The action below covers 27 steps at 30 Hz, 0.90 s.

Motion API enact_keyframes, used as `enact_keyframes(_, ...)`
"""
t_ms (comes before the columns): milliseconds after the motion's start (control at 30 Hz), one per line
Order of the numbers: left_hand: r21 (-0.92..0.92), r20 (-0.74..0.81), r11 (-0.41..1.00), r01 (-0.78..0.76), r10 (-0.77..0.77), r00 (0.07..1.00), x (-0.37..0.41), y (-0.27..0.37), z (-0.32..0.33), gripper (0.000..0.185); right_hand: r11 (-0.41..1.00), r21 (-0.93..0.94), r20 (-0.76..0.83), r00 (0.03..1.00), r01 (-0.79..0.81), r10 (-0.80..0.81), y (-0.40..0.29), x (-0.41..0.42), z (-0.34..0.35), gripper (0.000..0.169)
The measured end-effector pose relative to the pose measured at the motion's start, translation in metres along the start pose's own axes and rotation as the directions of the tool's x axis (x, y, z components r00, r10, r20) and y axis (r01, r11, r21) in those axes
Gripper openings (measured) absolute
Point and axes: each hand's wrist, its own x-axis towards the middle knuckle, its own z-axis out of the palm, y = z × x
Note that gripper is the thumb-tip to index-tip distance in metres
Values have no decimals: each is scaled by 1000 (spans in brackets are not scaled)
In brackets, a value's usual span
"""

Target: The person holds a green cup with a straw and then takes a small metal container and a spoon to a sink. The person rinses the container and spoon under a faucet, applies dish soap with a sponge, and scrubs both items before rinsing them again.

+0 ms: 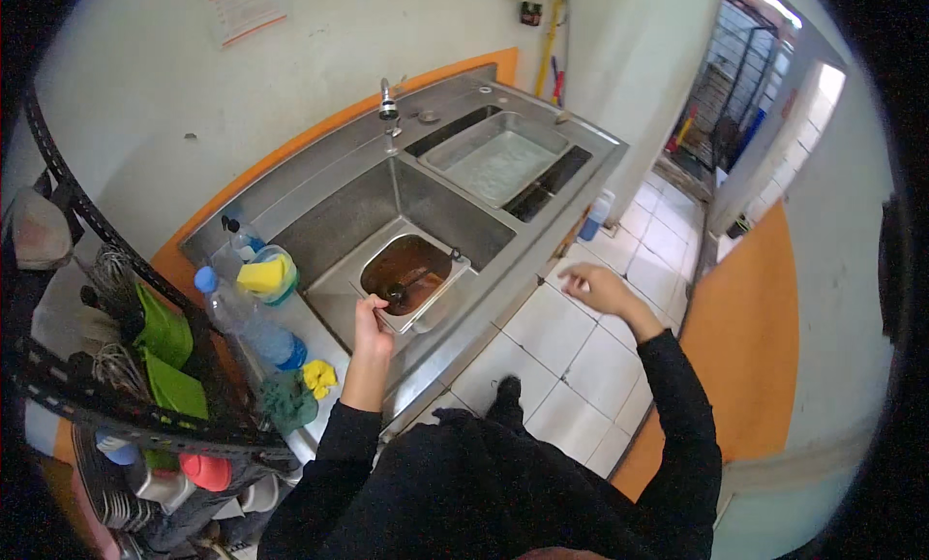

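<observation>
My left hand (pixel 373 328) grips the near corner of a small steel food pan (pixel 456 275) inside the large sink basin. Brown liquid (pixel 406 269) fills much of the pan, and a dark-handled utensil (pixel 414 284) lies partly in it; its far part is hidden by the liquid. To the right, away from the counter, my right hand (pixel 601 290) hangs above the floor with loosely bent fingers and nothing visible in it. The stainless steel sink (pixel 326 211) surrounds the pan on all sides.
A larger steel pan of water (pixel 501 157) sits in the second basin below the faucet (pixel 389 110). Left are a plastic bottle (pixel 254 328), a tub with a yellow sponge (pixel 263 275), a green scouring pad (pixel 289 400) and a black rack (pixel 145 429). A blue-liquid bottle (pixel 595 217) stands past the counter.
</observation>
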Motion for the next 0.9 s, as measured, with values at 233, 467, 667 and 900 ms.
enact_keyframes(233, -5, -302, 990, -143, 135, 944, 105, -31, 4, 24, 931, 83, 39, 933, 355, -359, 76, 275, 2, 25)
enact_keyframes(467, 39, -575, 945, -326, 288, 766, 165, -55, 11, 17, 845, 158, -10, 856, 512, -517, 60, 544, 74, 36)
enact_keyframes(667, -156, -630, 920, -359, 187, 754, 215, -101, -33, 14, 811, -100, -127, 801, 577, -585, 18, 665, 87, 33)
enact_keyframes(900, -224, -714, 909, -352, 92, 694, 257, -120, -26, 20, 657, -298, 99, 707, 693, -701, 30, 688, 119, 39)
